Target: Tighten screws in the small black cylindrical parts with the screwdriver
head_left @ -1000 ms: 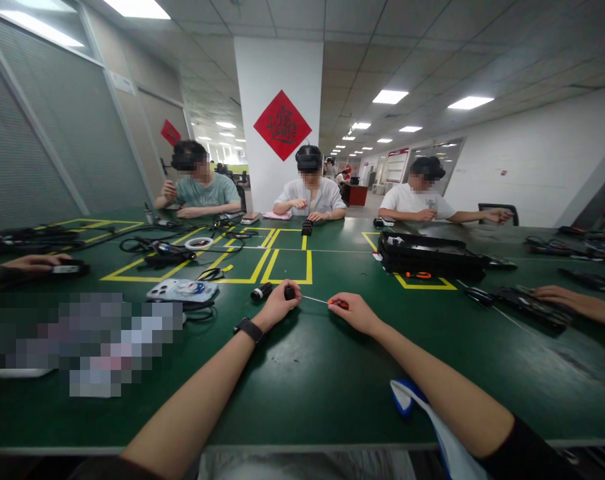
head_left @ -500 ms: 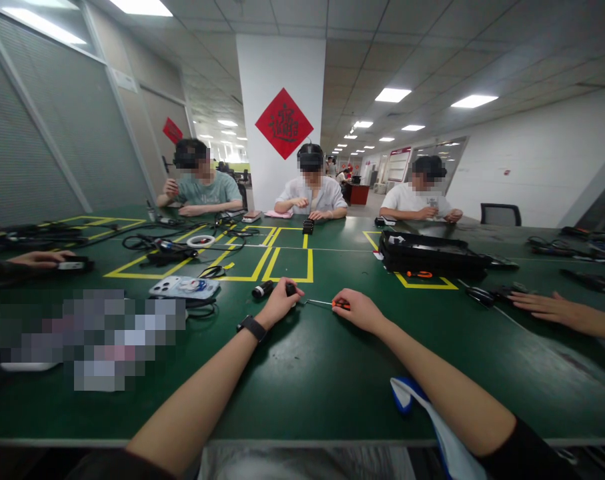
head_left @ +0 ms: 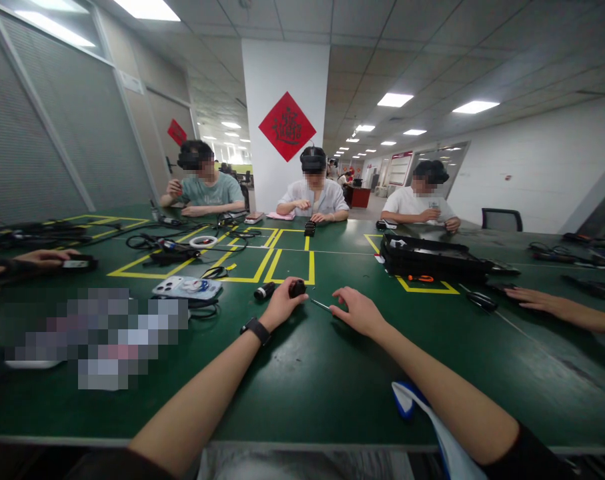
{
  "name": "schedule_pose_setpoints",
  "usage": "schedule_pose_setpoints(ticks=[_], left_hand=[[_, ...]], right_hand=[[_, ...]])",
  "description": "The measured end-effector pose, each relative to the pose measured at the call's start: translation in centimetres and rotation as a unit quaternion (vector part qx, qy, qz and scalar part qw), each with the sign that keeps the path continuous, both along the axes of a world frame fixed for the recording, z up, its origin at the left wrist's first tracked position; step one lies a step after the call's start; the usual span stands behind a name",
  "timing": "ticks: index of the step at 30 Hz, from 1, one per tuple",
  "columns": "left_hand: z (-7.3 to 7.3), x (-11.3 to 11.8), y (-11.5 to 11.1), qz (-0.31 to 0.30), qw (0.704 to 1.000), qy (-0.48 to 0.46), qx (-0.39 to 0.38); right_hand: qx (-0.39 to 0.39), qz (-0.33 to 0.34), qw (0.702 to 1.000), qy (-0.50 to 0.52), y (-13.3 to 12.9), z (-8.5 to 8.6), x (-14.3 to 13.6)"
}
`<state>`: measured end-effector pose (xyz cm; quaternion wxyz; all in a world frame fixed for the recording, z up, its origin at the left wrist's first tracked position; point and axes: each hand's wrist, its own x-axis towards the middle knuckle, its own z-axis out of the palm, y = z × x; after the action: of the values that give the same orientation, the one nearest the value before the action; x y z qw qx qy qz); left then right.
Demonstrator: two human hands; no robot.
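Observation:
My left hand (head_left: 281, 301), a dark watch on its wrist, is closed on a small round black part (head_left: 297, 288). Just left of it lies a short black cylinder (head_left: 265, 291) with a light band. My right hand (head_left: 358, 312) is around a screwdriver (head_left: 321, 305); its thin metal shaft sticks out toward the black part, the tip apart from it. Thumb and forefinger of this hand are spread, and the handle is hidden behind the hand, apparently within the other fingers.
A phone (head_left: 187, 288) lies at left, cables (head_left: 147, 243) behind it. At right stand a black case (head_left: 435, 259), an orange-handled tool (head_left: 421, 279) and a black mouse-like object (head_left: 481, 298). Neighbours' hands rest at the left (head_left: 47, 257) and right (head_left: 547, 301). Three people sit opposite.
My right thumb and forefinger have spread apart, and the orange handle has gone out of sight. The screwdriver's shaft is more slanted. The black part shows more fully in my left hand.

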<state>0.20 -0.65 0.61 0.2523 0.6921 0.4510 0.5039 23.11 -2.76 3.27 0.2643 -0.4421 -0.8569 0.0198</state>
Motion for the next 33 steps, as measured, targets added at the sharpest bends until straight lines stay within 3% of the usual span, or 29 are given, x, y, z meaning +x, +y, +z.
schedule_pose_setpoints(ticks=[6,9,12,15,19,22,26,30,33], left_hand=[[1.0,1.0,-1.2,-0.094,0.995,-0.033,-0.033],[1.1,1.6,-1.8,-0.139,0.988,-0.037,-0.055],[1.3,1.9,-1.7,-0.152,0.986,-0.024,-0.060],[1.3,1.4,-0.6,-0.089,0.996,-0.012,-0.011],[0.4,0.5,1.5,0.021,0.991,0.119,0.049],[-0.4,0.5,2.6,0.038,0.971,0.229,0.052],[-0.8,1.0,3.5,0.057,0.953,0.293,0.049],[-0.8,1.2,3.8,0.063,0.949,0.303,0.056],[-0.9,1.1,3.7,0.062,0.950,0.302,0.059]], right_hand=[[0.049,0.161,0.985,-0.021,-0.3,2.7,-2.2],[0.045,0.198,0.978,-0.049,0.0,3.1,-2.8],[0.034,0.180,0.982,-0.044,0.1,2.9,-2.3],[0.031,0.100,0.995,-0.004,0.5,2.6,0.3],[0.021,-0.057,0.996,0.065,1.7,1.6,7.4],[0.016,-0.193,0.978,0.078,2.5,0.3,14.7],[0.025,-0.340,0.938,0.069,1.9,-1.8,25.1],[0.023,-0.428,0.903,0.031,0.4,-4.0,33.6],[0.003,-0.448,0.894,0.010,-0.2,-5.1,37.4]])
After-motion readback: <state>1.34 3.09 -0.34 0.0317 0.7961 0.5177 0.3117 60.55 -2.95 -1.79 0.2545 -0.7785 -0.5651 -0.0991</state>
